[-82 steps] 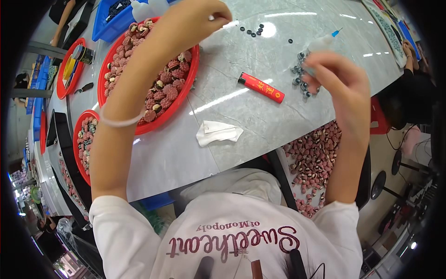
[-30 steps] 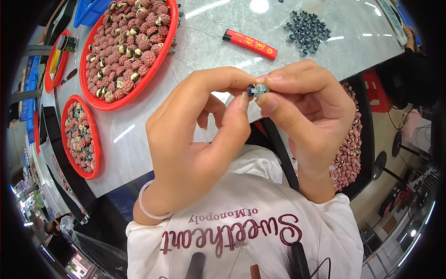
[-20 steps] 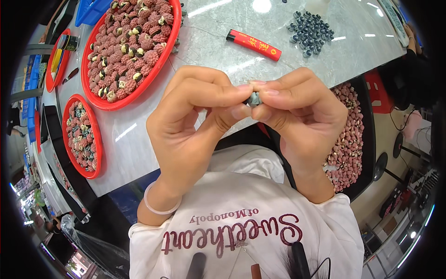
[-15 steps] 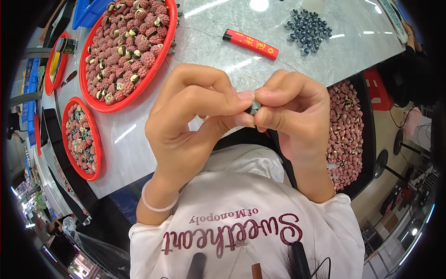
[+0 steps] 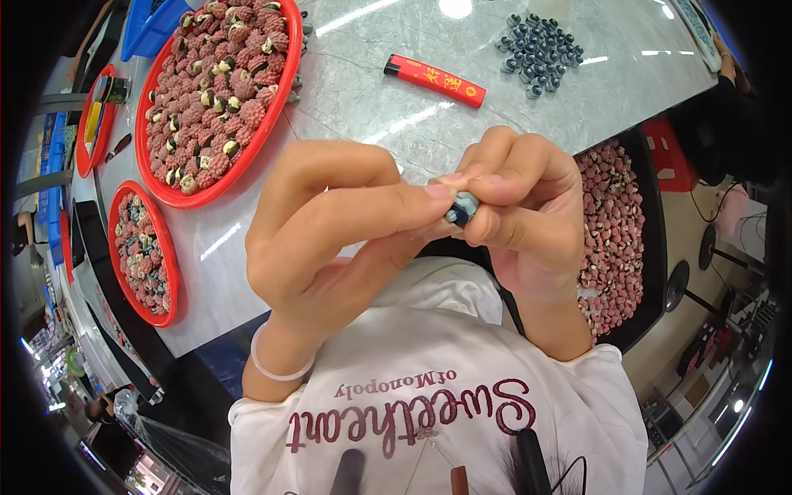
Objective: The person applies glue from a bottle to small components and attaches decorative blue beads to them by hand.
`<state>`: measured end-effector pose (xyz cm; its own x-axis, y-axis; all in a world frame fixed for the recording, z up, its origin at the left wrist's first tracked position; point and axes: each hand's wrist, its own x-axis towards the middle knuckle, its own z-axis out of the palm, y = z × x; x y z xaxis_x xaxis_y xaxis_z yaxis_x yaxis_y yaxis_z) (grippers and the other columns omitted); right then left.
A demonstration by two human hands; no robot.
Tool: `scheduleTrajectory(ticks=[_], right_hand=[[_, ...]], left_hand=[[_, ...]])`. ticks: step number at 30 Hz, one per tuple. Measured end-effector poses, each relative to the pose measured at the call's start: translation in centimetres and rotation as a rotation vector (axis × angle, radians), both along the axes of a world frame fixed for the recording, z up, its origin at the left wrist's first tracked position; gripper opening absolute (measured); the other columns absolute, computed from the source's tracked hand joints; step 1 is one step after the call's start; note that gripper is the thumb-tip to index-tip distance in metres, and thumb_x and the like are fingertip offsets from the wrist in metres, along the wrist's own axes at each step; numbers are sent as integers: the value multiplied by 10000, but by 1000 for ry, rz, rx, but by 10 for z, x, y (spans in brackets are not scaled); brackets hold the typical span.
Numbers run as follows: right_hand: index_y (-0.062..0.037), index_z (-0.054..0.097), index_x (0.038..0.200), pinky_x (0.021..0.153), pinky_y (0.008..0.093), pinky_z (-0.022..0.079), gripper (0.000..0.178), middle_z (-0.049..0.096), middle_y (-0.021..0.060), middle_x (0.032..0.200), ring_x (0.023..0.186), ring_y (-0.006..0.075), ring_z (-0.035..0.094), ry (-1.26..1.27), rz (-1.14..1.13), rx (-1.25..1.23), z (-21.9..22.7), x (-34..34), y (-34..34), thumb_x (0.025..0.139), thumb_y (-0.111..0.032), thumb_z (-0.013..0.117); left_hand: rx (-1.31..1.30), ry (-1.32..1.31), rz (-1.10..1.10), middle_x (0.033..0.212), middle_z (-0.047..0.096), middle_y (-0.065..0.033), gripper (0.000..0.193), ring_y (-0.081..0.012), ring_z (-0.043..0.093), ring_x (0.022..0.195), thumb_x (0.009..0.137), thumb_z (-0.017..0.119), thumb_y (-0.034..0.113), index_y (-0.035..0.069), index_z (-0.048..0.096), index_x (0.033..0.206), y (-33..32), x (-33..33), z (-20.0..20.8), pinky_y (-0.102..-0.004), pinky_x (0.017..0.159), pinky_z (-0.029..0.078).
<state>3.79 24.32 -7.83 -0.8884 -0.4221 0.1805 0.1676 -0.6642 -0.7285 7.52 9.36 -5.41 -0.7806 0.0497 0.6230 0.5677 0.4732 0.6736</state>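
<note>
A small rounded piece (image 5: 463, 209), pale blue-grey with a dark navy patch, is pinched between my two hands above the near edge of the table. My left hand (image 5: 334, 219) grips it with thumb and index fingertip, the other fingers curled. On the opposite side, my right hand (image 5: 528, 194) has its thumb and bent fingers closed on the same piece. Fingertips cover part of it. Beyond my hands lies a cluster of similar small blue-and-dark pieces (image 5: 540, 54) on the table.
A red lighter (image 5: 436, 81) lies on the grey marbled table (image 5: 355, 62). To the left stand a large red tray (image 5: 280, 107) of pink ridged pieces and a smaller red tray (image 5: 172, 276). A black tray (image 5: 652, 239) of pink pieces is at right; blue bins (image 5: 153, 29) sit far left.
The small piece has turned between my fingertips and more of its pale blue and dark surface shows. My left hand has shifted slightly left and down. The table view has shifted a little.
</note>
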Motion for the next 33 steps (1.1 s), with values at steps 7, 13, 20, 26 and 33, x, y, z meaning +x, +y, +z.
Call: scheduleTrajectory(ticks=[7,13,20,26,33], right_hand=[[-30,568,750,681,260,509,182,560,98,800,800,178,583,-42,-4,-14,-7,1,5,651,94,657],[20,580,924,628,183,401,206,563,81,873,746,114,519,-34,-265,235,-1,-10,26,719,26,591],[44,603,893,675,211,431,162,569,50,886,747,115,555,282,-703,962,-14,-63,86,734,45,573],[13,607,868,643,194,427,164,590,38,823,704,86,540,492,-693,1315,-9,-73,75,711,53,585],[22,599,829,692,221,445,123,604,52,808,737,106,557,783,-542,1066,62,-91,34,715,59,574]], left_hand=[[-75,-44,-8,774,503,-59,218,-129,454,650,647,686,10,44,582,836,3,0,0,-226,551,347],[-138,-124,17,886,518,-93,317,-173,534,682,623,673,-45,41,599,919,4,-6,3,-256,581,438],[-45,-173,96,957,530,-92,329,-104,516,650,672,596,-64,41,577,983,-27,-8,0,-213,529,377],[-129,-208,161,965,536,-105,312,-109,515,658,679,579,-89,19,567,971,-51,5,11,-216,551,390],[45,-229,421,958,533,-112,242,-133,531,762,739,520,-88,-20,535,971,-102,23,20,-230,673,427]])
